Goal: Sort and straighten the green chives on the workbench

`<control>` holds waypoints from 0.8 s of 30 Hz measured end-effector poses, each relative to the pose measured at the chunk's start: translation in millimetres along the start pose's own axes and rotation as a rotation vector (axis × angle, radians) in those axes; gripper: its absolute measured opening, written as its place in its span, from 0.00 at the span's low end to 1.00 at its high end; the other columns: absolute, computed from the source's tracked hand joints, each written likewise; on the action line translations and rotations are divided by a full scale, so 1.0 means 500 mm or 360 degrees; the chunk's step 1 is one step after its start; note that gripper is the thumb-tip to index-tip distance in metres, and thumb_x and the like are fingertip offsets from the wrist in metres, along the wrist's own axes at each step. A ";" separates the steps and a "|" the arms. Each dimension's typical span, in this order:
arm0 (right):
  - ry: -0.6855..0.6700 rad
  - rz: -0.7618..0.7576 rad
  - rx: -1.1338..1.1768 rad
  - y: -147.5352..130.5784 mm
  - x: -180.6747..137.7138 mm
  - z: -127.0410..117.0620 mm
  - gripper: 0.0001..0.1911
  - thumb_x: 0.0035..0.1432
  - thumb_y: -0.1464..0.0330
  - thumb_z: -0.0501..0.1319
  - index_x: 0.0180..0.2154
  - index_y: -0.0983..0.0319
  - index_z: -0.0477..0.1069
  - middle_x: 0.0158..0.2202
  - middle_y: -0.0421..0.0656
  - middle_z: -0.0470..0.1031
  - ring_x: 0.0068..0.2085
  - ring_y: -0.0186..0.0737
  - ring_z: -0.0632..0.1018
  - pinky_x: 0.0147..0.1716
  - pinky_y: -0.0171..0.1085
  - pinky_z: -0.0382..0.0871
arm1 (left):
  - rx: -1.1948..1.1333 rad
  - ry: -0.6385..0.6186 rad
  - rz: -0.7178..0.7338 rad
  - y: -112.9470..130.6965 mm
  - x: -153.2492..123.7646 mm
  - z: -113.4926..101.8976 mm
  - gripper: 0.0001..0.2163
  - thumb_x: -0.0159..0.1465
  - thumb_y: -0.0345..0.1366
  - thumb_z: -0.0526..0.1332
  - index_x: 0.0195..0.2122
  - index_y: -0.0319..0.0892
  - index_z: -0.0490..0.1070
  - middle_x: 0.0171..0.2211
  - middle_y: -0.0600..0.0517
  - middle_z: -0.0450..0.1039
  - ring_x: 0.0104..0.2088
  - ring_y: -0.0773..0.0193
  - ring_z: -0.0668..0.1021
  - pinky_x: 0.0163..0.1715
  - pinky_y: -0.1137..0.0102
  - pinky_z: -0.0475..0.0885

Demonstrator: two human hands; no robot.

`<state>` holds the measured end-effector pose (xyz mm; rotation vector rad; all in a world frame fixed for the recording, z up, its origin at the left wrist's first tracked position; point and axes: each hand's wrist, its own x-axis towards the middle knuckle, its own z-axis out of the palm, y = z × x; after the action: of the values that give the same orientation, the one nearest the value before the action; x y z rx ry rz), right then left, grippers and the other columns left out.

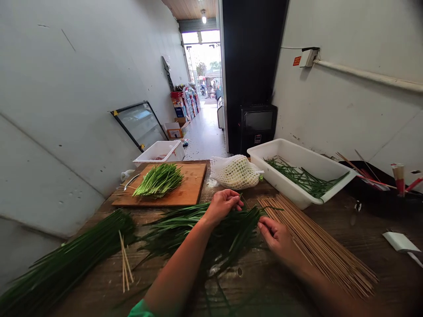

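My left hand (223,204) rests on a loose pile of dark green chives (211,231) in the middle of the wooden table, fingers curled and pinching at the leaves. My right hand (276,235) lies at the pile's right edge, fingers bent round a few chive leaves, right beside a wide bundle of thin bamboo skewers (317,244). What exactly each hand's fingertips grip is hard to make out.
A cutting board (188,191) with trimmed chives (158,179) and a knife (131,181) lies at the back left. A white net bag (235,171), a white tub (297,165) of chives, another chive bunch (66,264) and three loose skewers (125,264) surround the hands.
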<state>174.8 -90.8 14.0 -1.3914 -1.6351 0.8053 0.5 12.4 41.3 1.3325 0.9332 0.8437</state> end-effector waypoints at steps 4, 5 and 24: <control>0.0019 -0.0018 -0.0052 -0.004 0.000 0.001 0.15 0.61 0.61 0.51 0.29 0.62 0.68 0.22 0.38 0.65 0.23 0.32 0.64 0.21 0.31 0.56 | -0.0006 0.0101 -0.0022 0.002 -0.002 0.004 0.13 0.53 0.41 0.64 0.31 0.35 0.70 0.24 0.50 0.74 0.21 0.70 0.74 0.21 0.77 0.63; 0.0024 -0.0021 -0.0061 -0.003 0.000 0.001 0.15 0.61 0.61 0.50 0.28 0.62 0.68 0.22 0.38 0.64 0.23 0.32 0.64 0.21 0.31 0.56 | 0.0032 0.0130 -0.0005 0.002 -0.003 0.004 0.13 0.53 0.41 0.65 0.31 0.35 0.72 0.23 0.51 0.73 0.20 0.71 0.72 0.20 0.76 0.62; 0.0011 -0.0007 -0.0028 0.001 0.001 0.002 0.15 0.60 0.61 0.51 0.28 0.62 0.68 0.21 0.37 0.65 0.22 0.32 0.65 0.20 0.31 0.55 | 0.0166 0.0251 0.0156 0.004 0.000 0.006 0.08 0.52 0.36 0.63 0.29 0.36 0.73 0.24 0.52 0.74 0.24 0.69 0.74 0.26 0.75 0.67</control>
<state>173.9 -90.3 13.0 -1.4008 -1.6435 0.7844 3.5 11.5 43.5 1.4261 1.0534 0.9980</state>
